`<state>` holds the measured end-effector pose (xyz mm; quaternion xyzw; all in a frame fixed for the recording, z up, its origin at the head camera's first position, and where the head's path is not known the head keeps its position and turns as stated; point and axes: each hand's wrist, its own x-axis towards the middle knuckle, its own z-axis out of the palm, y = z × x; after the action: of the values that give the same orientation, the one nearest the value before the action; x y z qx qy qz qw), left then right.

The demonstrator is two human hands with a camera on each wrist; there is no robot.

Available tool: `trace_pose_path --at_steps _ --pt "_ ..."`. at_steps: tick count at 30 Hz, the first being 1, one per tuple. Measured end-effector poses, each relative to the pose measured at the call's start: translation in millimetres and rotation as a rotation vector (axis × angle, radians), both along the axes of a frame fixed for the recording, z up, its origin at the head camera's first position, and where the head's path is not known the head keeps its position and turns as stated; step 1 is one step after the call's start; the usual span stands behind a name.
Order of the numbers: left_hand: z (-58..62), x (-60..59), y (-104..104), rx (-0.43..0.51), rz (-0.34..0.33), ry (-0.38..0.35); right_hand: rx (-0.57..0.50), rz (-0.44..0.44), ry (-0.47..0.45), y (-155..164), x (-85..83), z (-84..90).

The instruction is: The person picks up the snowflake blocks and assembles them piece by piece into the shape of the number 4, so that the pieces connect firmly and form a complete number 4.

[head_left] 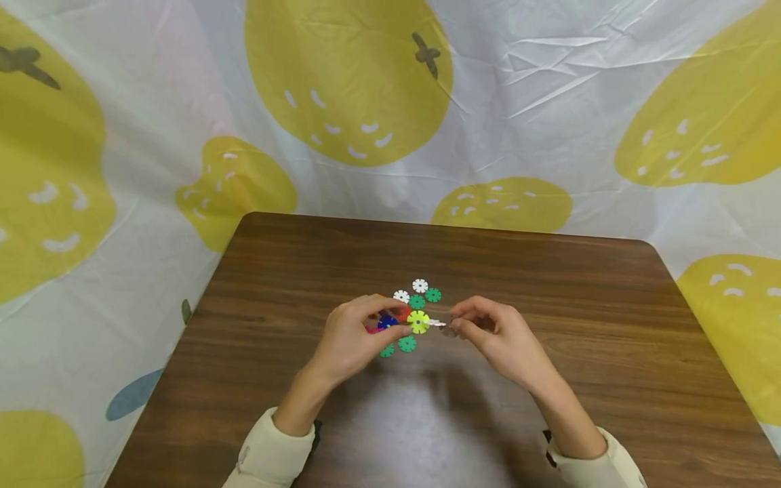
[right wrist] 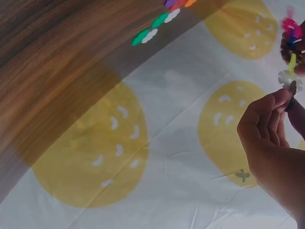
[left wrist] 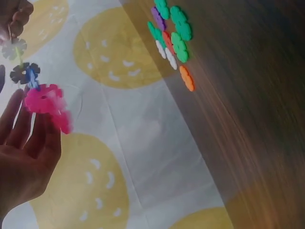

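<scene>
Left hand (head_left: pixel 350 339) gripping joined disc chain (head_left: pixel 403 320), right hand (head_left: pixel 497 335) pinching its white end disc (head_left: pixel 436 323), above loose discs (head_left: pixel 421 293).

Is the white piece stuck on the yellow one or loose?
Stuck on: the white piece slots edge-on into the yellow one, pinched by the right hand.

The worktop (head_left: pixel 549 285) lies bare at 3 o'clock and at 9 o'clock of the two hands, and also at 6 o'clock between the forearms, so a hand could pass there. At 12 o'clock, just past the left hand (head_left: pixel 350 335) and right hand (head_left: pixel 494 335), loose plastic discs (head_left: pixel 421 293) lie scattered flat. Beyond them bare wood runs to the far edge, where the fruit-print cloth (head_left: pixel 366 102) hangs.
</scene>
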<state>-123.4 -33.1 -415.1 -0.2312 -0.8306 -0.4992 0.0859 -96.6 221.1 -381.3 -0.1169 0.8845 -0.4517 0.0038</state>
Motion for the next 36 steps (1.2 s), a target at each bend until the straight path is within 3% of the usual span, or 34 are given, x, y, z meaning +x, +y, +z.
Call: trace_pose_path --at_steps 5,11,14,17,21,30,36 --pt "-2.4 -3.4 -7.7 0.177 0.046 -0.054 -0.03 -0.025 -0.013 2.3 0.6 -3.2" --pt "-10.3 -6.8 -15.2 0.449 0.243 -0.097 -0.113 -0.047 -0.048 5.8 0.4 -6.3" --pt "-15.6 -7.5 -16.6 0.528 0.314 -0.125 -0.148 -0.059 -0.067 6.1 0.2 -7.5" --pt "-19.4 -7.5 -15.8 0.571 0.336 -0.163 -0.158 -0.075 -0.074 5.9 0.3 -8.5" --pt "-19.6 -5.2 -12.3 0.575 0.287 -0.213 -0.17 -0.089 -0.075 5.0 0.3 -10.2" --pt "-12.8 -0.9 -4.9 0.49 0.107 -0.282 -0.177 -0.082 -0.048 -0.6 0.5 -14.2" --pt "-12.7 0.3 -4.7 0.419 0.065 -0.287 -0.119 -0.076 0.015 -0.3 0.7 -12.3"
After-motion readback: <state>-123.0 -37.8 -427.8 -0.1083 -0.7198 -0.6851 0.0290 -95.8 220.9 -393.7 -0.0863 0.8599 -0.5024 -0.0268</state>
